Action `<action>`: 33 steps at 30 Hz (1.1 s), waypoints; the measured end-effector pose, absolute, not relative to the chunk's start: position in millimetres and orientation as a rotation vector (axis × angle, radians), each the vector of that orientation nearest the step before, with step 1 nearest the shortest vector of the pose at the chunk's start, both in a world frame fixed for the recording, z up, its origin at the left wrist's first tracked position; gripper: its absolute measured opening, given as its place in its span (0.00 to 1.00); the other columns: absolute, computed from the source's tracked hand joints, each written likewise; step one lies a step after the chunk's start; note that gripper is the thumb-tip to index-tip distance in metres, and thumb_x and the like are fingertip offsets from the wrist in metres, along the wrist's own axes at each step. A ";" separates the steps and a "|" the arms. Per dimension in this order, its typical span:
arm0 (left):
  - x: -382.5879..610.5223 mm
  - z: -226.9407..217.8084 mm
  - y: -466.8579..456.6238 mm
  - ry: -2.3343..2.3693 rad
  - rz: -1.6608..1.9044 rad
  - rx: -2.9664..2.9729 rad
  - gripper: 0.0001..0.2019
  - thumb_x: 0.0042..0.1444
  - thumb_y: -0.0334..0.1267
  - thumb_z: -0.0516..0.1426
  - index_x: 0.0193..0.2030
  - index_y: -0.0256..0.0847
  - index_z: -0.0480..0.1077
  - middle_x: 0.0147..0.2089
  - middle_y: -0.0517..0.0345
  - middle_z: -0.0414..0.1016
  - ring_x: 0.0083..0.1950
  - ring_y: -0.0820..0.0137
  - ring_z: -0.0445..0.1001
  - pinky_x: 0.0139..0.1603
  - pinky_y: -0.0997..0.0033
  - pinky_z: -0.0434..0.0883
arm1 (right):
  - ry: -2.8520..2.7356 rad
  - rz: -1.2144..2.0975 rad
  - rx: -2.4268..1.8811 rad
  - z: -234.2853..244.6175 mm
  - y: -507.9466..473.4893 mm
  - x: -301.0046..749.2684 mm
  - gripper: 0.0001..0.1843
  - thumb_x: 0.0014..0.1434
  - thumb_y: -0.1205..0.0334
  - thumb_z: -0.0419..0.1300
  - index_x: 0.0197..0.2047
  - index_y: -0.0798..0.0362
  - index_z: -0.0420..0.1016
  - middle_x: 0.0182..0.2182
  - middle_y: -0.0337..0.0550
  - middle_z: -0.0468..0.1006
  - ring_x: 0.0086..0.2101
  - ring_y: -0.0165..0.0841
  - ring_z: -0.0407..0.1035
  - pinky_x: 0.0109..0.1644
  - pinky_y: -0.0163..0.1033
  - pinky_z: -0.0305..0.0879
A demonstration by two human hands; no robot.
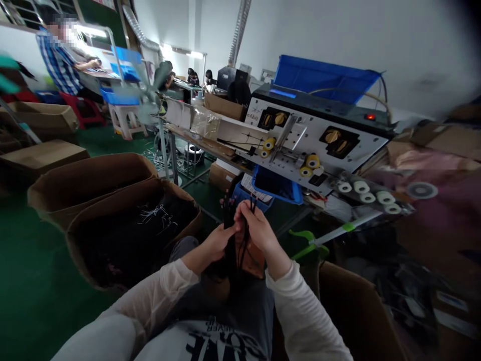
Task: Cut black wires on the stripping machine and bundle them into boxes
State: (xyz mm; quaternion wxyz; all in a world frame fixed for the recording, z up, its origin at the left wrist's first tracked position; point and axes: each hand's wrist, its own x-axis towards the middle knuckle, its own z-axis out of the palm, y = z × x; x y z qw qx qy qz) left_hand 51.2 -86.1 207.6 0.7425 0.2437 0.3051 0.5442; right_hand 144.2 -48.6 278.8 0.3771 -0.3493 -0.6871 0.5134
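Note:
My left hand [220, 241] is closed around a bundle of black cables [228, 213] held upright above my lap, their pinkish tips standing out at the top. Close beside it, my right hand [260, 229] pinches a few black cable strands [243, 246], whose ends poke up past the fingers while the rest hangs down. The fingers of both hands nearly meet. Beneath them, an orange-brown flat piece [253, 259] lies by my legs; I cannot make out what it is.
To the left stand cardboard boxes, one holding a heap of black cables [131, 235]. Ahead is a wire-processing machine [319, 138] with yellow rollers, a blue bin [276, 185] below it. A green-footed stand [310, 240] is at right. A person [60, 60] sits far left near a fan [148, 93].

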 end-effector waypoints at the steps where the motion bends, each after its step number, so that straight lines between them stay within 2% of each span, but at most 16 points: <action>1: 50.9 205.2 -88.5 0.657 1.195 0.527 0.19 0.45 0.50 0.63 0.34 0.35 0.69 0.25 0.56 0.74 0.28 0.68 0.74 0.31 0.70 0.70 | -1.832 1.128 -0.929 274.0 -44.0 144.1 0.16 0.63 0.50 0.47 0.29 0.50 0.62 0.27 0.37 0.64 0.28 0.30 0.61 0.33 0.37 0.62; 3: 47.4 201.6 -92.9 0.651 1.194 0.526 0.20 0.46 0.52 0.62 0.34 0.34 0.70 0.25 0.55 0.74 0.27 0.68 0.73 0.30 0.69 0.70 | -1.969 0.829 -0.954 269.0 -37.8 146.5 0.16 0.63 0.52 0.47 0.28 0.51 0.63 0.32 0.40 0.66 0.37 0.33 0.62 0.45 0.40 0.60; 6: 40.2 200.0 -98.6 0.682 1.169 0.575 0.22 0.50 0.55 0.58 0.29 0.32 0.69 0.23 0.53 0.71 0.24 0.69 0.71 0.28 0.69 0.69 | -2.057 0.754 -0.984 263.9 -31.0 142.8 0.14 0.63 0.53 0.46 0.30 0.51 0.64 0.34 0.41 0.66 0.40 0.34 0.61 0.49 0.41 0.57; 8: 35.8 199.3 -101.4 0.648 1.156 0.614 0.23 0.52 0.56 0.55 0.25 0.33 0.67 0.19 0.57 0.66 0.21 0.72 0.67 0.25 0.70 0.67 | -2.055 0.826 -1.016 258.5 -26.6 134.2 0.14 0.63 0.52 0.46 0.32 0.51 0.64 0.34 0.40 0.66 0.39 0.34 0.61 0.48 0.42 0.58; 10: 31.0 196.9 -103.4 0.577 1.185 0.596 0.22 0.53 0.54 0.55 0.25 0.34 0.65 0.16 0.64 0.58 0.17 0.78 0.59 0.21 0.75 0.62 | -2.065 0.938 -0.999 252.2 -22.1 124.5 0.16 0.62 0.50 0.46 0.31 0.51 0.64 0.32 0.40 0.66 0.38 0.33 0.62 0.47 0.41 0.59; 13: 20.6 189.4 -105.6 0.525 1.229 0.533 0.17 0.53 0.50 0.58 0.32 0.35 0.66 0.17 0.70 0.51 0.16 0.83 0.48 0.18 0.80 0.54 | -2.043 1.248 -0.880 244.7 -11.9 114.0 0.18 0.61 0.46 0.47 0.33 0.51 0.66 0.31 0.38 0.68 0.36 0.31 0.64 0.43 0.39 0.62; 16: 5.8 180.4 -109.0 0.556 1.266 0.505 0.17 0.51 0.48 0.60 0.39 0.36 0.67 0.19 0.71 0.49 0.17 0.84 0.46 0.18 0.81 0.51 | -1.785 1.513 -0.779 240.7 10.5 109.0 0.19 0.59 0.44 0.51 0.41 0.50 0.69 0.39 0.42 0.72 0.41 0.32 0.66 0.41 0.36 0.65; 18: -4.8 175.0 -112.0 0.587 1.291 0.468 0.18 0.51 0.45 0.61 0.44 0.37 0.67 0.19 0.72 0.48 0.17 0.84 0.45 0.19 0.81 0.50 | -1.507 1.581 -0.805 240.0 33.6 106.8 0.19 0.55 0.45 0.56 0.43 0.49 0.68 0.43 0.43 0.72 0.42 0.32 0.67 0.37 0.34 0.66; 20: -14.3 170.8 -115.2 0.622 1.298 0.423 0.18 0.51 0.44 0.61 0.45 0.37 0.67 0.19 0.72 0.46 0.17 0.84 0.44 0.18 0.81 0.49 | -1.246 1.591 -0.864 241.3 59.9 104.0 0.17 0.52 0.50 0.60 0.42 0.49 0.68 0.42 0.42 0.72 0.38 0.30 0.69 0.33 0.32 0.66; 23: -24.8 168.1 -120.1 0.643 1.317 0.403 0.15 0.52 0.46 0.60 0.38 0.34 0.69 0.18 0.71 0.45 0.16 0.84 0.45 0.18 0.80 0.50 | -1.000 1.543 -0.893 247.4 96.1 97.3 0.14 0.49 0.58 0.62 0.40 0.49 0.68 0.38 0.38 0.74 0.32 0.27 0.70 0.28 0.31 0.66; 27: -33.5 169.9 -126.7 0.653 1.346 0.409 0.13 0.54 0.46 0.58 0.34 0.36 0.68 0.18 0.69 0.45 0.22 0.77 0.62 0.26 0.75 0.63 | -0.823 1.453 -0.880 258.9 130.6 83.5 0.13 0.48 0.64 0.61 0.39 0.48 0.68 0.34 0.35 0.74 0.28 0.26 0.69 0.26 0.30 0.65; 29: -36.7 169.5 -129.2 0.650 1.336 0.393 0.13 0.53 0.47 0.58 0.33 0.37 0.67 0.18 0.70 0.44 0.19 0.79 0.58 0.23 0.77 0.61 | -0.749 1.399 -0.883 264.0 144.4 75.6 0.13 0.48 0.65 0.59 0.39 0.48 0.67 0.33 0.34 0.73 0.27 0.25 0.68 0.26 0.30 0.65; 31: -39.6 167.2 -130.5 0.639 1.330 0.373 0.14 0.53 0.48 0.59 0.33 0.38 0.66 0.17 0.71 0.42 0.15 0.83 0.47 0.18 0.80 0.53 | -0.701 1.353 -0.892 268.7 157.8 68.0 0.11 0.49 0.65 0.58 0.39 0.48 0.66 0.31 0.32 0.71 0.26 0.24 0.67 0.26 0.29 0.65; 33: -41.9 164.4 -131.0 0.633 1.332 0.363 0.15 0.52 0.50 0.59 0.32 0.38 0.66 0.17 0.72 0.42 0.16 0.84 0.41 0.16 0.81 0.47 | -0.677 1.320 -0.906 273.7 170.9 61.4 0.08 0.51 0.64 0.56 0.37 0.49 0.64 0.30 0.32 0.70 0.26 0.23 0.66 0.26 0.29 0.65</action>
